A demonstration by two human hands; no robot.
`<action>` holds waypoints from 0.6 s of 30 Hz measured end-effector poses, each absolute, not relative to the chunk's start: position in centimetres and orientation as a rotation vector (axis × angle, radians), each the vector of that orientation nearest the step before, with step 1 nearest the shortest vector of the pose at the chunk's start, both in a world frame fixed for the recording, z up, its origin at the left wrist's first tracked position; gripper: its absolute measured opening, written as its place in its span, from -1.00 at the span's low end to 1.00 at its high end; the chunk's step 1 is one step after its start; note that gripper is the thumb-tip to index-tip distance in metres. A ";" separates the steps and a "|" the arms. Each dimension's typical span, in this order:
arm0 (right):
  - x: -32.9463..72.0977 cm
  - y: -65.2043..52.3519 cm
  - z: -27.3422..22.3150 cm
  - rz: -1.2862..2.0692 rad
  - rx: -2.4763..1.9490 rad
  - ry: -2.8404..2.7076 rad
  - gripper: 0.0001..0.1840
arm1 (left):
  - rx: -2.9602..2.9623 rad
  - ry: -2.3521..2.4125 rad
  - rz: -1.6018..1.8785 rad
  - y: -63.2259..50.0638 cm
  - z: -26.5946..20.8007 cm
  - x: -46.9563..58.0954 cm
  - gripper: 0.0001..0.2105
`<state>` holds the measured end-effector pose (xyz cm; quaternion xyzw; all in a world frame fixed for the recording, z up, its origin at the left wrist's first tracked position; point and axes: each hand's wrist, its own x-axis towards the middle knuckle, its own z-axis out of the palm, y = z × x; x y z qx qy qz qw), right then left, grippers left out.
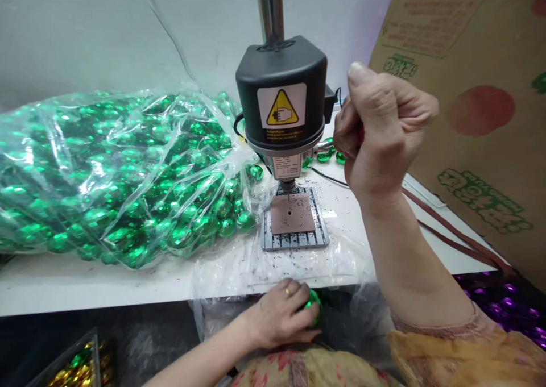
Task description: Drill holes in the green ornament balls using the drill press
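My left hand [285, 312], with a ring on one finger, curls around a shiny green faceted ball [314, 306] just in front of the table edge. Raised at the right of the small drill press [281, 91], my right hand [384, 125] is closed around the end of its lever [321, 148]; the fingers hide most of the grip. Under the drill's chuck [288, 185], a brown pad [292, 219] with a small dark hole lies on the slotted metal base [294, 241]. Dark shavings are scattered over both.
A big clear plastic bag [115, 177] of green balls fills the table's left side. Loose green balls [325, 155] lie behind the drill. A cardboard box [473, 120] stands at right. Below the table are a crate of gold balls [74, 370] and purple balls [507, 307].
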<state>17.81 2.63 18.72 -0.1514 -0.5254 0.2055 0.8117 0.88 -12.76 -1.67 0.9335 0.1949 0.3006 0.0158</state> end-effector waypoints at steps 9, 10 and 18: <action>18.4 4.4 21.2 0.756 -0.504 -1.189 -0.43 | 2.985 0.737 1.027 -14.6 -3.8 0.6 -0.85; 18.4 4.5 21.4 0.775 -0.507 -1.196 -0.42 | 2.947 0.739 1.061 -14.3 -3.2 1.2 -0.86; 18.8 6.4 21.7 0.780 -0.583 -1.272 -0.39 | 2.797 0.628 1.099 -10.6 -0.3 9.7 -0.86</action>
